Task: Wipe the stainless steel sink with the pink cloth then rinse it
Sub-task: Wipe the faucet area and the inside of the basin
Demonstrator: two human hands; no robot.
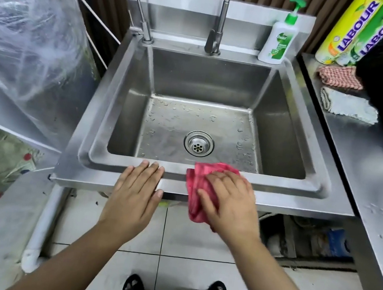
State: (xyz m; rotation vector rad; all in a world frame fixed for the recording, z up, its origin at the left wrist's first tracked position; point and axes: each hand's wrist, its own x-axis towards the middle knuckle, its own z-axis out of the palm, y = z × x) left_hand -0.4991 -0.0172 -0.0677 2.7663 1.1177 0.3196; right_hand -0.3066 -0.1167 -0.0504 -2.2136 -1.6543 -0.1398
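Note:
The stainless steel sink (127, 100) fills the middle of the view, its floor dotted with water drops around a round drain (198, 143). A tap (219, 25) rises at the back rim, with no water running. The pink cloth (198, 183) lies over the sink's front rim. My right hand (229, 200) presses flat on the cloth with spread fingers. My left hand (137, 191) rests flat on the front rim just left of the cloth, fingers straight.
A soap pump bottle (279, 37) stands at the back right corner. A steel counter (367, 156) on the right carries folded cloths (348, 105) and detergent packs (359, 30). Plastic sheeting (29, 28) hangs at the left. Tiled floor lies below.

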